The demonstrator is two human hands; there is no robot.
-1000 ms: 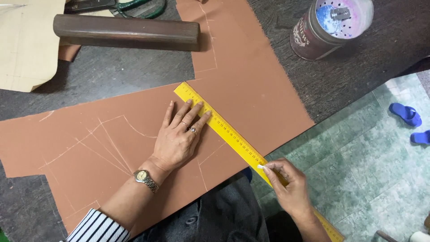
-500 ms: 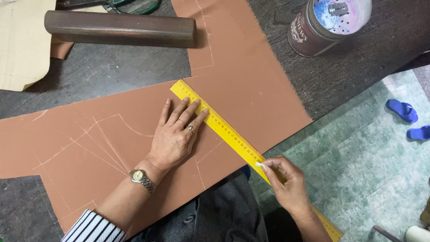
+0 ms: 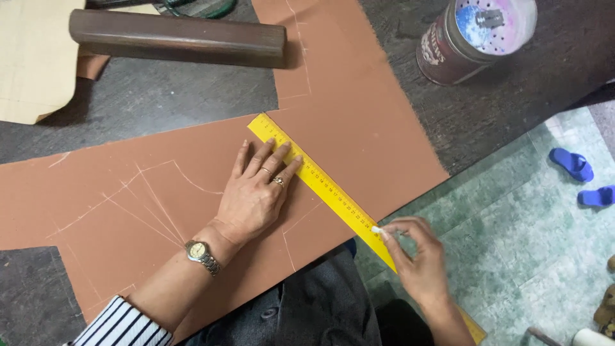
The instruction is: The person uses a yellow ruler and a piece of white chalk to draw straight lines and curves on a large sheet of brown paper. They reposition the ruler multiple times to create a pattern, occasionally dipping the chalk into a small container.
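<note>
My left hand (image 3: 256, 195) lies flat, fingers spread, pinning the long yellow ruler (image 3: 327, 192) on the brown cut fabric (image 3: 359, 122). My right hand (image 3: 416, 256) pinches a small white chalk (image 3: 377, 229) at the ruler's edge. A dark wooden bar (image 3: 176, 38) and a round tin (image 3: 474, 38) sit further back on the table.

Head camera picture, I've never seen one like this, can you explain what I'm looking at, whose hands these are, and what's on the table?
This is a single view from a camera worn on a person's head, looking down at their own two bare hands; no machine is involved. The left hand, with rings and a wristwatch, lies flat on a large piece of brown fabric marked with pale chalk lines, its fingertips on a long yellow ruler laid diagonally on the cloth. The right hand pinches a small white piece of chalk at the ruler's edge. The fabric lies on a dark grey table. Also there: a dark brown wooden bar, a sheet of beige paper and a round maroon tin. Blue slippers lie on the green floor.
</note>
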